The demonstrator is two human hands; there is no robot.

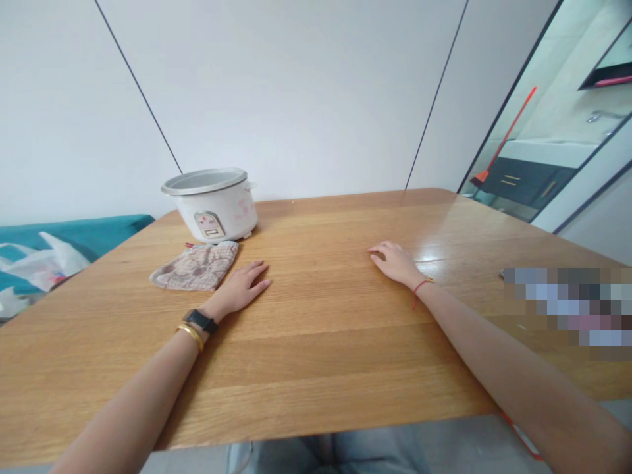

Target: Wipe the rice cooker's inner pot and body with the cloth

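My left hand (240, 288) rests palm down on the wooden table (316, 336), fingers spread and nothing in them. Just beyond its wrist lies a folded checked cloth (197, 266) in brown and white. Behind the cloth stands a white rice cooker (214, 207) without a lid; its inside is mostly hidden from this angle. My right hand (395, 262) lies on the table farther right, fingers loosely stretched out and holding nothing. A dark watch and a gold bangle circle my left wrist, a red string my right.
A blurred-out patch (582, 303) covers something at the table's right side. A pale panelled wall (316, 99) rises behind the table. To the left, a white plastic bag (47, 260) lies on a teal seat (113, 230). An orange-handled broom (508, 135) leans in the doorway at right.
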